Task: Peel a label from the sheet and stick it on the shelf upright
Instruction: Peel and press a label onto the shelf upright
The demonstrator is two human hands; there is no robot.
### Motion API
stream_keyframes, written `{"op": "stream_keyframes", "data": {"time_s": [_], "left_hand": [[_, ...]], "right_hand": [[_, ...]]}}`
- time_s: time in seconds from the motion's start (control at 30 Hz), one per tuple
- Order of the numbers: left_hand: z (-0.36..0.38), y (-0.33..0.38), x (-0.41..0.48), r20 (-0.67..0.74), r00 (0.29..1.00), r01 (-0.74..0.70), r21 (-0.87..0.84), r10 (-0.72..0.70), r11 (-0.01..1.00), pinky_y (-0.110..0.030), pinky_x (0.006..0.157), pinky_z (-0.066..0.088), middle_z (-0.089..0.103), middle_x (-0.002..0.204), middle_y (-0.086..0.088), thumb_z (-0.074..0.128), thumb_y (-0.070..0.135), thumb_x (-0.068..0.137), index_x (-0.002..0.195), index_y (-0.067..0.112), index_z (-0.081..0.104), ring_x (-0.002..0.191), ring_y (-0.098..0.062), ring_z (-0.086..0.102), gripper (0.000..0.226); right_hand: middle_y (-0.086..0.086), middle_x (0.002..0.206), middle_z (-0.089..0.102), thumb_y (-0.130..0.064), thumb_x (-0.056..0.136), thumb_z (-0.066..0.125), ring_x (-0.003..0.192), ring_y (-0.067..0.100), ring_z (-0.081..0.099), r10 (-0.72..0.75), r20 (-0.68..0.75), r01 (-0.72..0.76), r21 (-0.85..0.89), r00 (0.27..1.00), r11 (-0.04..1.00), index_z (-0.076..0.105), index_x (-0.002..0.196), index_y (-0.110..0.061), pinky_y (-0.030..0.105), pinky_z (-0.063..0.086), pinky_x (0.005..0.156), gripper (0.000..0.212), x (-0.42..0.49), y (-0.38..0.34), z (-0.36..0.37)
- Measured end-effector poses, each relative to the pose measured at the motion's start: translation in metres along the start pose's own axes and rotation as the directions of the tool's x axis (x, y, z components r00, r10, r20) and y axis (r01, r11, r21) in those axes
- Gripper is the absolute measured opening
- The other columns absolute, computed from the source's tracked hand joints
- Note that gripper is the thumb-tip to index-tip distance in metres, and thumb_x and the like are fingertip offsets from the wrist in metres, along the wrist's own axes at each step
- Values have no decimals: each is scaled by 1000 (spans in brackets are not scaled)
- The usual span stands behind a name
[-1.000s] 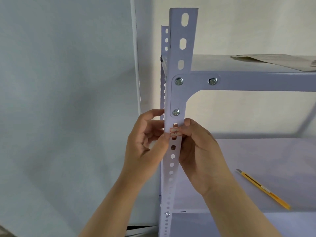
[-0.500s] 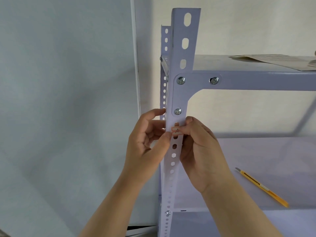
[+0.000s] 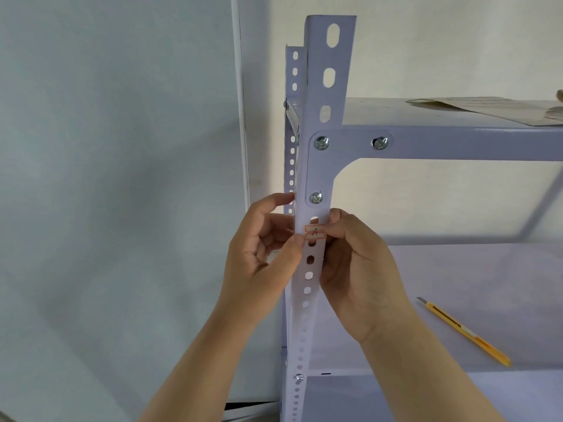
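A small white label (image 3: 315,232) with a red border and a handwritten "A" lies across the front face of the lilac perforated shelf upright (image 3: 316,166), just below a bolt. My left hand (image 3: 265,254) has its thumb on the label's left end, with the fingers curled behind the upright. My right hand (image 3: 359,269) has its fingertips on the label's right end. The label covers part of a slot in the upright.
A yellow utility knife (image 3: 466,332) lies on the lower shelf board (image 3: 487,275) to the right. A flat brownish paper sheet (image 3: 499,112) rests on the top shelf. A grey wall fills the left side, and a second upright (image 3: 293,123) stands behind.
The view has drifted slightly. Both hands and the label stay in the same place on the upright.
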State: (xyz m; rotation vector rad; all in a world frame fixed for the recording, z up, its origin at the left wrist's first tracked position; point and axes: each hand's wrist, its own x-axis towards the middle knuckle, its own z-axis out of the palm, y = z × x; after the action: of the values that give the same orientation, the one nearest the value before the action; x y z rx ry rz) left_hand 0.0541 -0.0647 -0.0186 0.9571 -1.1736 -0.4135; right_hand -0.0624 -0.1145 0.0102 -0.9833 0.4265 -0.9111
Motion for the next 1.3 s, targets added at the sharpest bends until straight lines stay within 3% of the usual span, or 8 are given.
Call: {"op": "stream_keyframes", "data": {"time_s": [0.13,0.33,0.43,0.6,0.93,1.1,1.2,1.3], "left_hand": [[0,0,0,-1,1000,3,-5,-3,1000,-31,79,56,75,95,-11,60,0,88,128,13,57,81,-16,70,42],[0,-2,-1,-9,1000,7,-7,-7,1000,-33,79,56,74,94,-13,60,1,89,127,18,57,81,-19,69,42],[0,-2,-1,-11,1000,-2,-2,2,1000,-34,80,57,73,94,-15,60,1,89,128,17,57,82,-21,70,42],[1,-3,-1,-14,1000,-5,-16,5,1000,-35,81,58,73,94,-15,59,0,88,128,16,57,83,-23,70,42],[1,-4,-1,-15,1000,-9,-10,9,1000,-32,81,58,73,94,-15,59,0,89,128,18,57,84,-22,70,43],[2,-3,-1,-14,1000,-8,-17,8,1000,-29,78,57,73,92,-12,59,0,88,126,22,58,81,-16,69,44],[1,-4,-1,-14,1000,-9,-18,9,1000,-30,78,57,73,92,-14,59,0,89,128,19,58,82,-18,69,43],[1,-4,-1,-9,1000,-12,-7,12,1000,-31,79,57,73,92,-15,59,0,89,129,17,57,82,-20,69,43]], "right_hand": [[54,124,40,-14,71,63,99,45,51,-7,11,7,-5,1000,1000,49,86,6,52,36,85,29,1,1,1],[50,124,51,-7,76,59,112,70,45,-36,39,37,-34,999,999,48,85,10,53,39,86,22,0,3,0],[50,125,50,-5,76,59,110,69,48,-41,50,42,-20,998,999,49,80,-1,53,38,86,11,0,2,1],[53,127,42,-6,71,62,97,41,50,-14,33,14,-4,999,1000,43,89,17,51,34,84,35,2,0,-2],[50,130,45,2,77,52,117,68,46,0,80,0,3,997,1000,44,97,20,54,40,90,28,5,-2,-2],[53,125,45,3,75,51,101,44,53,-1,58,0,23,998,1000,44,95,19,52,38,87,27,5,-3,-1],[47,116,53,2,74,52,98,42,54,-6,54,5,11,999,1000,46,96,20,51,39,86,29,5,-3,0],[51,127,47,4,79,49,100,44,55,-3,73,3,11,997,1000,45,97,21,52,39,87,25,2,-3,1]]}}
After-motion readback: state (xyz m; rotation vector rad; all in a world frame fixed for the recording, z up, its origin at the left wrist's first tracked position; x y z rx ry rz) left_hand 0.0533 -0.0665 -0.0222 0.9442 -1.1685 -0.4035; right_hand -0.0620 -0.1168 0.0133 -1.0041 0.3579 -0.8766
